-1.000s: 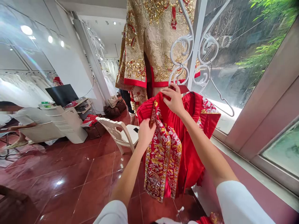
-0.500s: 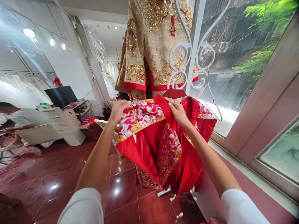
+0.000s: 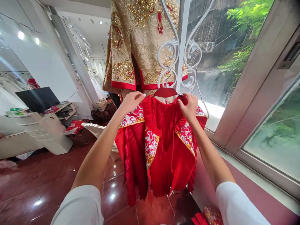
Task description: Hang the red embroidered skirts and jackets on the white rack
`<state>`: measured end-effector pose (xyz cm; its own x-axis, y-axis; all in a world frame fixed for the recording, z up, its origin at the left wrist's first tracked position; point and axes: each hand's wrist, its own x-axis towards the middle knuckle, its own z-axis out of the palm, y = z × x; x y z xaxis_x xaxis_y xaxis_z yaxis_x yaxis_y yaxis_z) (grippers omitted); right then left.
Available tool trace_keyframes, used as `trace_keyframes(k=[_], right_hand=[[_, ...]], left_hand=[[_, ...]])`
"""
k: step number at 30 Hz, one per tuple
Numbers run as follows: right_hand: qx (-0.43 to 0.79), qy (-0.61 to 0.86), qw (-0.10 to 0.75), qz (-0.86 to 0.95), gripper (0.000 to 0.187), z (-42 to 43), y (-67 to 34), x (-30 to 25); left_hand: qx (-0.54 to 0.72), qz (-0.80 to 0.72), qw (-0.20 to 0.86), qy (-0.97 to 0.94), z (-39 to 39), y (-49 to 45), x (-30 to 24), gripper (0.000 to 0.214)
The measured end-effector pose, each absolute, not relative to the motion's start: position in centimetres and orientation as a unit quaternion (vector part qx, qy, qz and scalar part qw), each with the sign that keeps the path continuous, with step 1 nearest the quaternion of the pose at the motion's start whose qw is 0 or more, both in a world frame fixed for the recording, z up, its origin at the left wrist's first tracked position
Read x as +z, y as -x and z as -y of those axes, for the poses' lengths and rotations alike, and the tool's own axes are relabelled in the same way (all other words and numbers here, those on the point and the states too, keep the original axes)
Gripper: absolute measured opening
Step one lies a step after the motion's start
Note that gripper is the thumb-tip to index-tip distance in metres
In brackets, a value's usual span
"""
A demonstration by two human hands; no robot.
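A red pleated skirt [image 3: 161, 147] with silver-and-gold embroidered panels hangs in front of me. My left hand [image 3: 131, 101] is closed on its waistband at the left end. My right hand [image 3: 188, 106] is closed on the waistband at the right end. Between my hands, just above the waistband, is a red hanger [image 3: 165, 92], hooked on a white scrolled metal stand [image 3: 174, 53]. Behind the stand hangs a gold embroidered jacket [image 3: 138, 43] with red trim.
A large window [image 3: 234, 62] runs along the right with a ledge below. A white plastic chair [image 3: 98, 129] stands behind the skirt, and a white desk [image 3: 47, 128] with a dark monitor [image 3: 37, 98] sits at the left. Glossy red floor tiles [image 3: 47, 184] lie below.
My left hand has lifted the embroidered waistband from low beside the skirt up to hanger height. My right hand has shifted to the waistband's right end. The skirt now hangs spread between both hands.
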<state>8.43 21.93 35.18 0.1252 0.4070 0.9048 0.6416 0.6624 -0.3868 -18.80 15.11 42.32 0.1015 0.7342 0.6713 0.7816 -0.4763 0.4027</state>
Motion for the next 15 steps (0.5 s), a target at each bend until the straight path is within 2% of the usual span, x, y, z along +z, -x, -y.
trace_keyframes(k=[4,7,11,15], right_hand=[[-0.083,0.377,0.56,0.733,0.029,-24.6,-11.3,36.5],[-0.013,0.361,0.535,0.764,0.03,-25.6,-12.4,36.7],[0.095,0.334,0.617,0.707,0.042,-25.8,-12.8,36.8],[0.116,0.358,0.685,0.623,0.046,-25.2,-12.2,37.3]], left_hand=[[-0.403,0.49,0.012,0.773,-15.6,16.9,42.4,0.04],[-0.433,0.487,-0.003,0.758,-16.1,17.5,42.0,0.046],[-0.532,0.516,0.029,0.671,-16.5,18.3,41.4,0.046],[-0.601,0.516,0.066,0.607,-16.8,18.2,40.8,0.049]])
